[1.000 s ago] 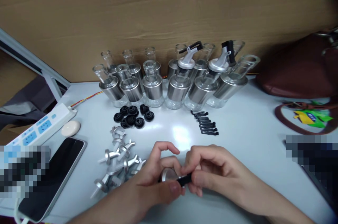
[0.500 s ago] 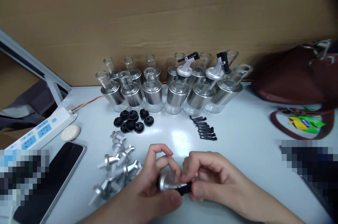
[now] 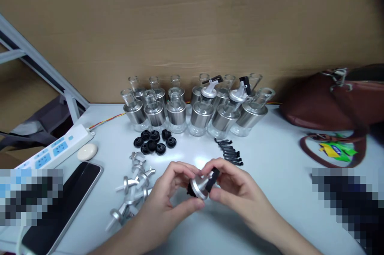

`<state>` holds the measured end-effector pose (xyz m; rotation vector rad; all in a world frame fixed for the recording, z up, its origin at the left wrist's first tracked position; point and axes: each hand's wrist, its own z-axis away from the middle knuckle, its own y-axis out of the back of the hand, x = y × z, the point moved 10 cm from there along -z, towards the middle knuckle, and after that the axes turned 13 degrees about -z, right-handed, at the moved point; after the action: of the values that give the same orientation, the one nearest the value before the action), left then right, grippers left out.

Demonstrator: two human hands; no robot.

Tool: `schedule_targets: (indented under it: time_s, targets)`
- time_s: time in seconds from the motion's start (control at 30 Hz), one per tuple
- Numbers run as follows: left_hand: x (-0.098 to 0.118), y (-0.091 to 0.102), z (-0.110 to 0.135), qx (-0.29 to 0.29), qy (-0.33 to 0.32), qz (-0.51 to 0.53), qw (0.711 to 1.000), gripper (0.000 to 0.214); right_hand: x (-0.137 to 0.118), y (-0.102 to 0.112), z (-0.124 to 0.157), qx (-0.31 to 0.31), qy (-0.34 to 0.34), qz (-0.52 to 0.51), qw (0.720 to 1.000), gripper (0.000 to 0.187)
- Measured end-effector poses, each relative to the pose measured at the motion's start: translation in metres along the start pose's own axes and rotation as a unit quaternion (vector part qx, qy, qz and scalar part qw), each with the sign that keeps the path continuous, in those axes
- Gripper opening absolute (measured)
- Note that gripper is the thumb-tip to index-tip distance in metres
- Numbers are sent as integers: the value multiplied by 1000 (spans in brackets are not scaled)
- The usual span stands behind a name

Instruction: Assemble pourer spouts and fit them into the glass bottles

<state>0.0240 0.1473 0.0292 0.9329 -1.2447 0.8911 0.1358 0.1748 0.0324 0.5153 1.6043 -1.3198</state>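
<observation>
Between my two hands is a silver bottle pourer with a black lever and a black stopper base, tilted above the table. My left hand holds it at the collar, thumb below and fingers above. On its other side, my right hand pinches the pourer by its black lever end. Loose silver pourer spouts lie left of my left hand. Beyond them sit black rubber stoppers in a cluster. A row of small black levers lies past my right hand.
Glass bottles with steel sleeves line the back; two front ones carry pourers. On the left are a power strip, a cream oval object and a phone. A brown bag and a yellow-green packet are on the right.
The pourer has been raised and turned, so its black base now points left and its lever up to the right. Both hands have shifted with it. The view has shifted slightly.
</observation>
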Motion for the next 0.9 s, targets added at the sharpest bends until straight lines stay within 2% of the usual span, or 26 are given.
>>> schedule_targets:
  time_s: [0.07,0.13,0.2,0.3,0.4,0.5,0.57,0.67,0.77,0.9]
  targets:
    - [-1,6,-1,9,9,-98,995,24,-4,6,-2,21,25,6,999,24]
    - [10,20,-5,47,-10,-177,983,28,-11,17,-3,51,58,0,997,25]
    - [38,44,-12,129,-72,-225,963,30,-17,30,-3,88,75,-11,993,25]
    - [83,69,-31,205,-162,-300,918,37,-18,40,-2,125,61,-64,988,25]
    - [112,81,-61,230,-208,-387,868,41,-20,39,-1,143,54,-101,983,26]
    - [120,83,-92,222,-211,-460,833,40,-20,39,1,164,52,-96,980,35]
    - [115,84,-107,206,-191,-476,833,37,-21,44,2,185,58,-86,977,42]
    - [111,88,-112,218,-182,-458,842,32,-28,52,3,205,88,-67,972,39]
    - [120,88,-97,245,-220,-410,851,32,-37,57,6,218,119,-50,967,33]
    - [146,83,-57,280,-314,-262,869,33,-45,58,11,219,148,-23,964,31]
